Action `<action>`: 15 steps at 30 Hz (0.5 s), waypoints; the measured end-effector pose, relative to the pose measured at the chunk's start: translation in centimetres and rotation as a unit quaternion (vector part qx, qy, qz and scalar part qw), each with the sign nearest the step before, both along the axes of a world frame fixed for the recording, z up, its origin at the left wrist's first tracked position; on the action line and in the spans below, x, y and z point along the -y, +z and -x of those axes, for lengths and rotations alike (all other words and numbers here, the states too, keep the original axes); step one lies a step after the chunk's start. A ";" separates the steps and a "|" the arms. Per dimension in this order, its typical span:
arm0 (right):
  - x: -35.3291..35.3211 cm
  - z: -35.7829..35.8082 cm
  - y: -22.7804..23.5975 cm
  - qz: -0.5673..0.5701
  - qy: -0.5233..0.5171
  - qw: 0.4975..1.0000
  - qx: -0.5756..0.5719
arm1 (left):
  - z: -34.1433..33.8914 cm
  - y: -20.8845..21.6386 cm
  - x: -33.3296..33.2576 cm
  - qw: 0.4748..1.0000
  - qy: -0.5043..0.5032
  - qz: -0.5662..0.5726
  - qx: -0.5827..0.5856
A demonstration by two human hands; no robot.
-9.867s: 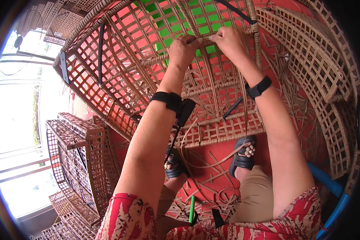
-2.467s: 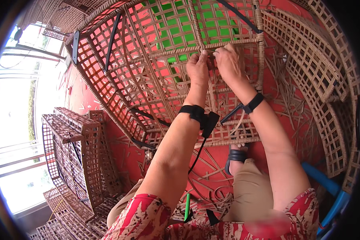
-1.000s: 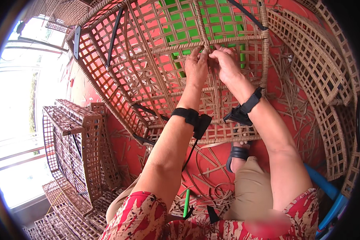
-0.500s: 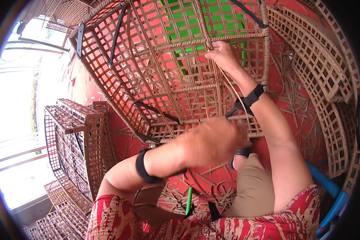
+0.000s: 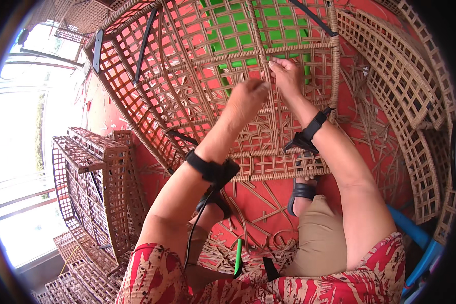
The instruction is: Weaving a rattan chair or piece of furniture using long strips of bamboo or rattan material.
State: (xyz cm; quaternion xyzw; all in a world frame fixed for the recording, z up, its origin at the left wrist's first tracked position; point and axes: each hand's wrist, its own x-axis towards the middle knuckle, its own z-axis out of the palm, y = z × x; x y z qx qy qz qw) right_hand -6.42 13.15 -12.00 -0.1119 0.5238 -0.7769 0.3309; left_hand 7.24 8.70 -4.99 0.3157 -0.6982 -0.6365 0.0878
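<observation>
A large woven frame (image 5: 228, 114) of brown wicker stands tilted before me, its bars wrapped in cane and its panels an open grid. At its central joint my right hand (image 5: 287, 80) pinches a thin wicker strand, thumb against fingers. Just left of and below it is my left hand (image 5: 247, 97), fingers closed together in front of the mesh. What those fingers hold, if anything, is too small to make out. Black straps with small devices are on both wrists.
Behind the mesh is a green plastic stool (image 5: 258, 30). Other woven frames stand at left (image 5: 93, 187) and right (image 5: 400, 76). Cut strands (image 5: 276, 248) litter the red floor around my sandalled feet. A blue tube (image 5: 415, 233) curves at lower right, near my right elbow.
My left hand has swung up and away from my lap to the joint beside my right hand. The right hand has shifted slightly downward, and the strand stretched between them no longer shows.
</observation>
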 end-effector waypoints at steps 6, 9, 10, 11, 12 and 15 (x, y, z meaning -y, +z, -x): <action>0.0 0.6 -1.1 -0.059 -0.017 0.993 0.099 | 4.1 -4.4 3.4 0.989 0.074 -0.058 -0.111; -0.2 0.1 1.2 -0.059 0.006 0.974 0.220 | 4.5 -4.6 4.1 0.989 0.067 -0.076 -0.110; -0.2 0.0 1.7 -0.066 0.037 0.957 0.279 | 4.6 -4.6 4.2 0.989 0.068 -0.075 -0.108; -0.4 0.6 1.1 -0.068 0.034 0.958 0.278 | 5.2 -4.7 3.9 0.991 0.059 -0.063 -0.107; -0.6 1.4 0.2 -0.054 0.075 0.957 0.274 | 5.6 -4.7 3.7 0.992 0.050 -0.050 -0.105; -0.2 2.6 -1.7 -0.057 0.110 0.949 0.290 | 5.5 -4.4 4.8 0.997 -0.007 -0.062 -0.051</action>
